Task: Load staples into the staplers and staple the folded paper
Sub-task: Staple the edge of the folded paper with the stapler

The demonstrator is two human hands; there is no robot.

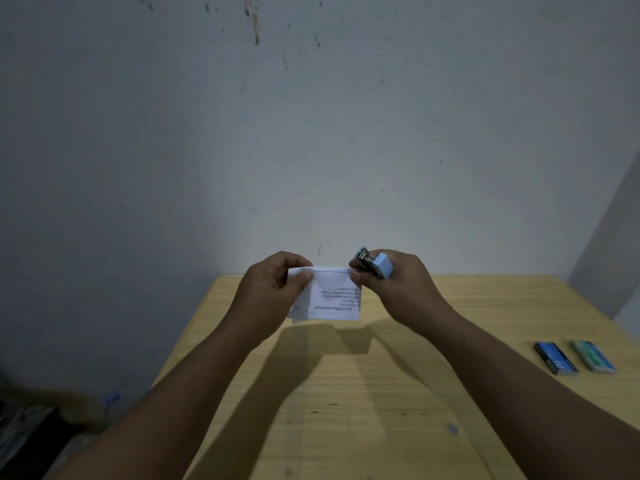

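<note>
A folded white paper [332, 294] with printed text hangs in the air above the far edge of the wooden table [363, 393]. My left hand [273, 289] pinches its upper left corner between thumb and fingers. My right hand [398, 285] grips a small light-blue stapler [375, 265] with a metal front, held at the paper's upper right corner. The stapler's jaw sits at that corner; whether it is pressed shut I cannot tell.
Two small staple boxes lie on the table at the right: a dark blue one [555, 358] and a green one [593, 356]. A stained grey wall stands right behind the table. Dim floor clutter shows at the lower left.
</note>
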